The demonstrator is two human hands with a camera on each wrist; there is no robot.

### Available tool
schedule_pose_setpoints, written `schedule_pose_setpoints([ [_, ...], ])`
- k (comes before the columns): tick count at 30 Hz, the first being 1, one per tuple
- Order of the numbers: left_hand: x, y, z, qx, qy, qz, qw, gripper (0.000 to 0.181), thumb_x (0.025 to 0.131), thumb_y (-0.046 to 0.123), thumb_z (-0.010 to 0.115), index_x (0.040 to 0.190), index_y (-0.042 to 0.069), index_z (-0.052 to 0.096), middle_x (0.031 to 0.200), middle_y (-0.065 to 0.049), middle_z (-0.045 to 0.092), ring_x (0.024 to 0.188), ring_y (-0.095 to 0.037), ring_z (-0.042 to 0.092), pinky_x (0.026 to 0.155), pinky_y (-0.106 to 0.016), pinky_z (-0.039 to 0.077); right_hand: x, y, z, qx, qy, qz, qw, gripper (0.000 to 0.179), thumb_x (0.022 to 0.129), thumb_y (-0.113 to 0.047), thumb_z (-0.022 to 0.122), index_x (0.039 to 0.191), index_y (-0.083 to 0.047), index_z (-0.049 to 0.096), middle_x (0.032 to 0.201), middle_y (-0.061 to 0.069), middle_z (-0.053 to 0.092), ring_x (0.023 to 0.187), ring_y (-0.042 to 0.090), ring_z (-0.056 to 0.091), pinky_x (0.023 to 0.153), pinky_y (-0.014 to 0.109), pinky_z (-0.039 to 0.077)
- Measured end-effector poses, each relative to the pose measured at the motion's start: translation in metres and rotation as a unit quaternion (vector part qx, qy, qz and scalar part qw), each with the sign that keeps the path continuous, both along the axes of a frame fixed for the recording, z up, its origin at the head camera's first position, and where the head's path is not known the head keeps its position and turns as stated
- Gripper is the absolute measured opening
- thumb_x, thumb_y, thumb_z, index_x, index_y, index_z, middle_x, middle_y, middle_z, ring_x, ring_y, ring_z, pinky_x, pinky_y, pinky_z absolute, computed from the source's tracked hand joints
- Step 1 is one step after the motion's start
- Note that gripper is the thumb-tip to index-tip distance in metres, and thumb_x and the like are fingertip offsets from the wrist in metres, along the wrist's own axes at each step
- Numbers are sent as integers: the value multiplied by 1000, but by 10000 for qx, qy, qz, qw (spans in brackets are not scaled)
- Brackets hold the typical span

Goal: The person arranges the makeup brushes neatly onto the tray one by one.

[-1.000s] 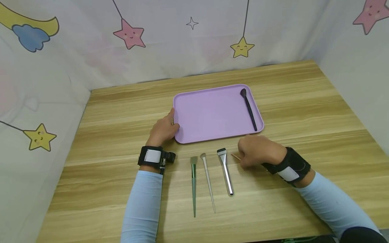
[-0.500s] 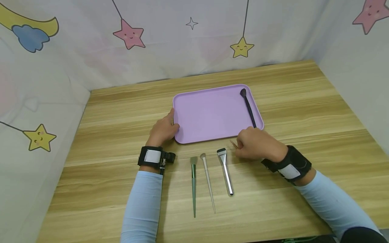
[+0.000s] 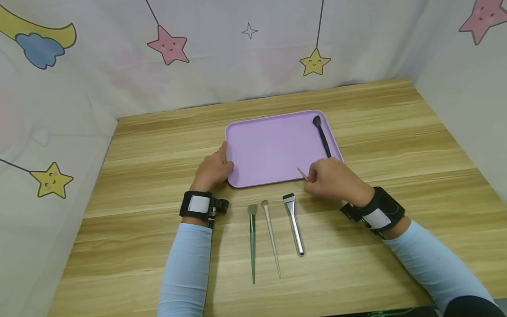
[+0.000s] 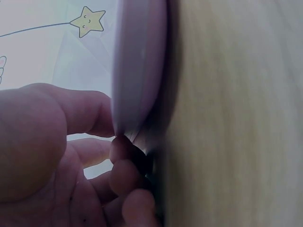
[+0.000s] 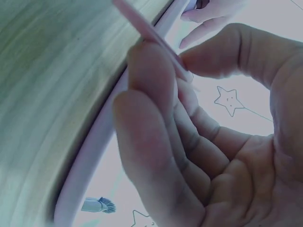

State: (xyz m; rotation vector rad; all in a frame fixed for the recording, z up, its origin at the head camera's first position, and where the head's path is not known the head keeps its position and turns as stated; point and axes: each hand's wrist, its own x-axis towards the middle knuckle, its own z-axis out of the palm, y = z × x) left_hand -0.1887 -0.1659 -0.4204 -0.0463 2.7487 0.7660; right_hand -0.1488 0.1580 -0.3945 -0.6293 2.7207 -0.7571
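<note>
Nearest the person, the green brush (image 3: 252,246), the white brush (image 3: 271,235) and the silver brush (image 3: 295,226) lie apart on the table (image 3: 146,158), heads pointing away, apparently ranged for easy reach. Beyond them, the right hand (image 3: 336,180) is at the tray's near edge, thumb and finger pinching a thin rod (image 3: 303,174); the light grip presumably suits so slender an item. The left hand (image 3: 212,169) grips the left rim of the purple tray (image 3: 273,149), apparently to steady it. Inside, along the right side, lies the black brush (image 3: 323,140), its lower handle hidden by the right hand.

The head view shows only the rod's tip; the right wrist view adds the pinch. Its other end cannot be made out. The left wrist view alone shows the left fingertips bunched below the thumb at the rim.
</note>
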Motion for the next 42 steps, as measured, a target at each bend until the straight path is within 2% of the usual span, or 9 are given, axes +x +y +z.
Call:
schedule_pose_setpoints([
  [8, 0, -1, 0, -12, 39, -27, 10000, 75, 95, 27, 46, 163, 13, 17, 154, -16, 42, 86, -33, 53, 64, -37, 36, -7, 1, -4, -195, 42, -273, 9994, 10, 79, -15, 73, 77, -6, 70, 65, 0, 60, 56, 16, 54, 55, 33, 45],
  [15, -1, -1, -2, 1, 53, -54, 10000, 75, 96, 27, 46, 163, 12, 17, 146, -17, 49, 71, -29, 46, 61, -36, 34, -10, 4, -7, -285, 88, -368, 9989, 9, 82, -11, 69, 83, -2, 72, 66, 2, 61, 59, 17, 54, 57, 34, 45],
  [20, -1, -1, -3, -20, 50, -25, 10000, 75, 96, 28, 47, 163, 13, 18, 144, -16, 51, 66, -26, 43, 59, -36, 33, -13, 6, -9, -363, 253, -390, 9983, 13, 84, -11, 68, 87, 1, 72, 70, 4, 63, 62, 18, 55, 57, 33, 45],
  [23, -1, -1, -3, -14, 17, -13, 10000, 75, 96, 28, 47, 163, 14, 17, 140, -16, 53, 64, -25, 41, 59, -36, 33, -15, 7, -11, -373, 241, -448, 9980, 16, 87, -11, 66, 92, 3, 72, 72, 6, 64, 61, 18, 56, 55, 33, 44],
  [32, -1, -2, -3, 1, 27, -24, 10000, 75, 96, 28, 47, 163, 14, 17, 141, -16, 52, 66, -26, 43, 60, -36, 34, -21, 11, -17, -588, -11, -664, 9961, 18, 92, -11, 64, 98, 5, 69, 67, 6, 63, 53, 17, 55, 48, 31, 43],
  [35, -1, -2, -3, -3, 21, -21, 10000, 75, 96, 28, 47, 163, 14, 17, 135, -17, 54, 64, -25, 40, 59, -36, 34, -23, 13, -18, -624, -58, -751, 9952, 18, 92, -12, 64, 99, 4, 69, 68, 6, 64, 53, 17, 56, 48, 31, 44],
  [40, -1, -2, -3, -10, 13, -9, 10000, 75, 96, 28, 47, 163, 14, 17, 119, -18, 59, 60, -22, 37, 57, -35, 32, -27, 15, -18, -668, 97, -854, 9941, 17, 91, -11, 64, 96, 4, 70, 68, 6, 64, 54, 17, 55, 49, 31, 43],
  [42, -1, -2, -3, -1, 17, 4, 10000, 75, 96, 28, 47, 163, 14, 17, 121, -18, 59, 60, -22, 37, 57, -35, 33, -28, 16, -18, -695, 206, -877, 9935, 17, 90, -11, 64, 94, 4, 70, 68, 6, 64, 54, 17, 55, 50, 32, 42],
])
